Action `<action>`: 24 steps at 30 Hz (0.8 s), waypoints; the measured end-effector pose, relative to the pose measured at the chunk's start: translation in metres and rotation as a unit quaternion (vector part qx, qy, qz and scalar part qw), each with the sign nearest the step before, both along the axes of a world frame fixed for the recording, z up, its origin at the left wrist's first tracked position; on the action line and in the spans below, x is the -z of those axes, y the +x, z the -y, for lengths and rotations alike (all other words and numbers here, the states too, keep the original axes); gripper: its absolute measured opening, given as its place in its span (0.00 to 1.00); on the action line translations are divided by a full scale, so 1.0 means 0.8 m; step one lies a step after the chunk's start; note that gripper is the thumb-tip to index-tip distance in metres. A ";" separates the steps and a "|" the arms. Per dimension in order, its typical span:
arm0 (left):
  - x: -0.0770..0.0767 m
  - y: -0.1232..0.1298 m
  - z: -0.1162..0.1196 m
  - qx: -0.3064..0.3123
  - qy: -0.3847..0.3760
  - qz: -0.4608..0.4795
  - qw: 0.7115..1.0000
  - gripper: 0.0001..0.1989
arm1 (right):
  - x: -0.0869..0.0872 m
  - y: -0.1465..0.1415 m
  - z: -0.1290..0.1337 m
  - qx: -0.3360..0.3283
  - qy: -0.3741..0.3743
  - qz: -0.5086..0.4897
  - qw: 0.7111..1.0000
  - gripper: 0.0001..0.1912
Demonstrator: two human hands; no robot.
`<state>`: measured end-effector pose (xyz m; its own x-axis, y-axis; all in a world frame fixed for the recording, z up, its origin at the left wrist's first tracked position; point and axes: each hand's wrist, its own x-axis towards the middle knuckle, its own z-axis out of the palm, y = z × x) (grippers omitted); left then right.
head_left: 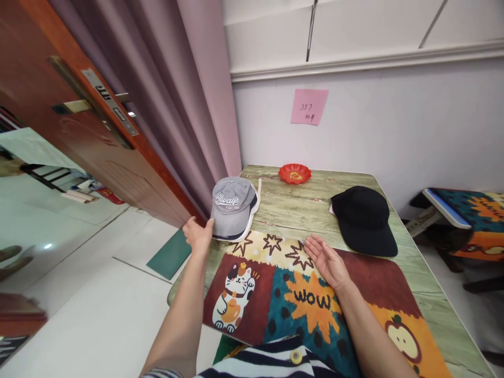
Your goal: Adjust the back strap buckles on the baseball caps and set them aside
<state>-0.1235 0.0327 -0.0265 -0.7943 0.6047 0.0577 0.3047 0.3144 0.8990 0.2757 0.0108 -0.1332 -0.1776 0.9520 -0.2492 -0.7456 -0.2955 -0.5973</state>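
Observation:
On the left of the table, a grey baseball cap (233, 202) with white lettering sits on top of other caps, whose navy and white brims show below it. My left hand (198, 234) is beside its brim, fingers apart; the thumb is close to the brim edge, and I cannot tell whether it touches. My right hand (327, 261) is open, palm turned inward, over the patterned mat (248, 268), holding nothing. A black cap (366, 218) lies to the right of that hand, with a small pale bit showing at its left edge.
A red scalloped dish (295, 174) stands at the back of the wood-patterned table (315, 202). A wooden door (129, 136) and a mauve curtain (197, 79) border the left side. A pink note (309, 106) is on the wall. Another table (452, 207) stands at right.

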 end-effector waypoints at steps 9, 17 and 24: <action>0.023 0.079 -0.023 0.141 -0.159 -0.302 0.930 0.59 | -0.003 -0.001 -0.002 0.003 0.001 -0.022 1.000 0.14; 0.023 0.093 -0.022 0.125 -0.142 -0.333 0.924 0.59 | -0.016 -0.010 -0.003 0.022 0.029 -0.004 0.999 0.13; 0.072 0.207 0.034 0.412 0.011 -0.272 0.870 0.40 | -0.071 0.059 -0.045 0.177 0.064 0.300 0.935 0.16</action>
<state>0.0423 0.0058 -0.0845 0.0567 0.9494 0.3090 0.8006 -0.2282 0.5541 0.3230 0.0472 -0.0765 0.2903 0.9533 -0.0832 -0.3030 0.0091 -0.9529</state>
